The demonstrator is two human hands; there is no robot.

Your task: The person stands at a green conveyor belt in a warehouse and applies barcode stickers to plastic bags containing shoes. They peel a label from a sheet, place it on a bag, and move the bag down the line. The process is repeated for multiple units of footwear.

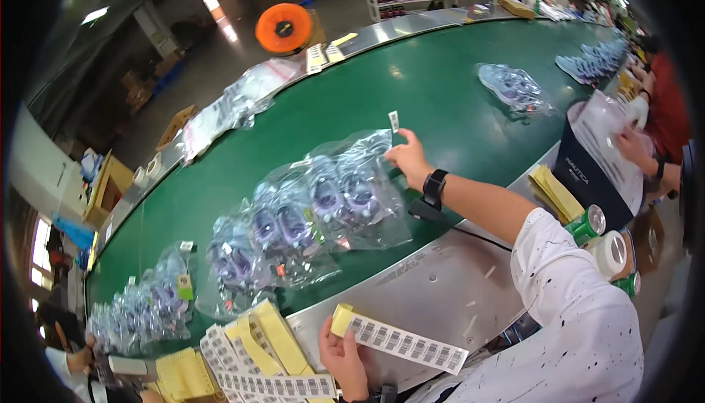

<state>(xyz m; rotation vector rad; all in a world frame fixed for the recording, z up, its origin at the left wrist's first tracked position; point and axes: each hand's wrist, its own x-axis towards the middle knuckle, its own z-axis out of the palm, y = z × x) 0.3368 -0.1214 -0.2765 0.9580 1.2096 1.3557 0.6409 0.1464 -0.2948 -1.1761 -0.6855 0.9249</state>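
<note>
My left hand (343, 359) grips a strip of white barcode labels (407, 344) on yellow backing near the metal ledge. Farther forward, my right hand (411, 159) is closed at the upper corner of a clear bag of light blue shoes (344, 190), a small barcode label (393, 121) standing at its fingertips. Whether those fingers also touch the bag is hard to tell. Left of that bag lie more bagged shoes (283, 225) and another bagged pair (233, 260). A black wristwatch (435, 187) is on my right wrist.
Bagged shoes (143, 307) crowd the green belt (433, 87) at far left; one bagged pair (514, 85) lies far right. Label sheets (250, 351) cover the ledge beside my left hand. A dark box (587, 175) stands right, near a co-worker's hand (635, 149). Tape rolls (609, 254) sit near my right sleeve.
</note>
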